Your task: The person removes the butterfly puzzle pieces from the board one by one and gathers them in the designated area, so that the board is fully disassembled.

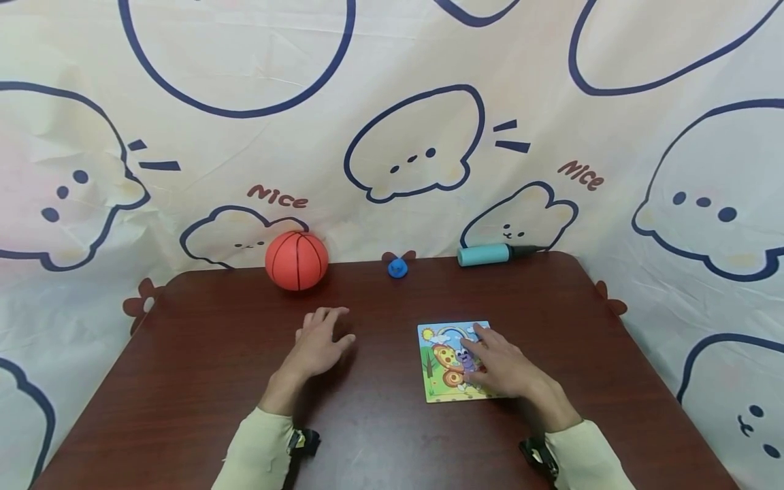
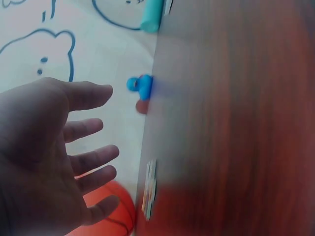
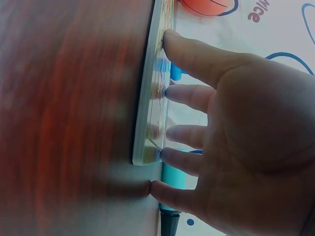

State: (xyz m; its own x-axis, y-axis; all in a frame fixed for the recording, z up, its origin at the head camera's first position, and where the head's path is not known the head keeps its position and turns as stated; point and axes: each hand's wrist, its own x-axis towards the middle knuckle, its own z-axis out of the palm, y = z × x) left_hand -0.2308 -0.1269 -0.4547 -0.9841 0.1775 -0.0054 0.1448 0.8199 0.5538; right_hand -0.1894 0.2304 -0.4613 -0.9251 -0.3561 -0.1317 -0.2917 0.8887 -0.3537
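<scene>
A square picture puzzle board (image 1: pixel 436 384) with cartoon insects and a rainbow lies on the table. My right hand (image 1: pixel 503 364) is over its right part, fingers spread. In the right wrist view the thumb and several fingertips touch or nearly touch the puzzle board (image 3: pixel 147 123), and the little finger reaches past its edge. My left hand (image 1: pixel 315 345) hovers over the table to the left of the board, its fingers loosely spread and holding nothing. Nearest to it stands a red ball (image 1: pixel 297 261) with black basketball lines. A thin striped item (image 2: pixel 149 191) shows edge-on in the left wrist view; its kind is unclear.
Along the back edge of the dark brown table (image 1: pixel 202 381) sit a small blue object (image 1: pixel 397 267) and a teal hand pump (image 1: pixel 484 255) with a black nozzle. A cloth with cartoon drawings (image 1: pixel 416 61) hangs behind and around the table.
</scene>
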